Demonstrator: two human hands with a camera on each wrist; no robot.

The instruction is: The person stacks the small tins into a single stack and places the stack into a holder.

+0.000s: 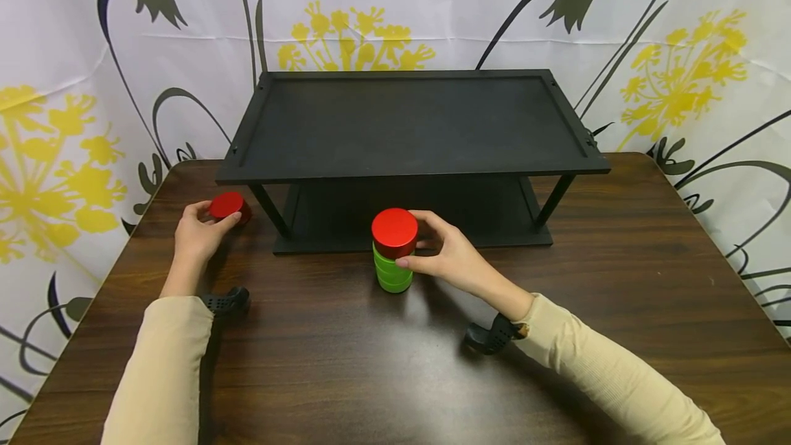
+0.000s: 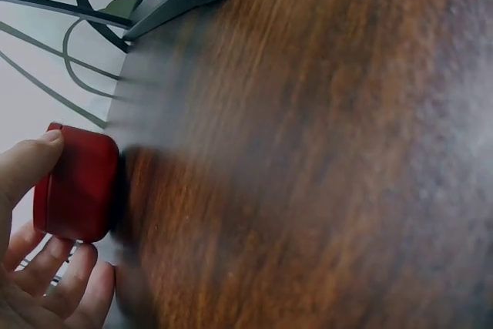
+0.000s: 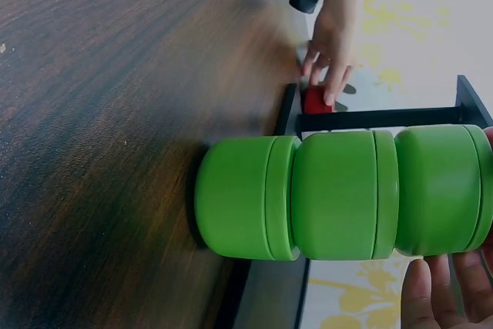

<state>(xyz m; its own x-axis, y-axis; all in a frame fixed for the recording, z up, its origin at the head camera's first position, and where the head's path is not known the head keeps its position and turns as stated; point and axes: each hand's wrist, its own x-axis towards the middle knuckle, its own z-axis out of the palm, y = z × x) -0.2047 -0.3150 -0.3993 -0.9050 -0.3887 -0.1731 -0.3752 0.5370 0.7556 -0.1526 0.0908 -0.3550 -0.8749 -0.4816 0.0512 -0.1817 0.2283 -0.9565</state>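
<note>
At the table's left side my left hand (image 1: 200,232) grips a squat red round jar (image 1: 227,207) between thumb and fingers. In the left wrist view this red jar (image 2: 79,182) rests on the wood, with a lid seam near its top. My right hand (image 1: 451,253) holds another red jar (image 1: 394,229), which tops an upright stack of green jars (image 1: 393,273). Three green jars (image 3: 335,194) show in the right wrist view, one upon another. The fingers (image 3: 443,287) there reach round the upper end, where the red jar is mostly cut off by the frame.
A black two-tier shelf (image 1: 408,126) stands at the back of the dark wooden table (image 1: 346,369), just behind the stack. Its left front leg (image 1: 270,210) is close to the left hand's red jar. A flower-printed cloth (image 1: 432,5) hangs behind.
</note>
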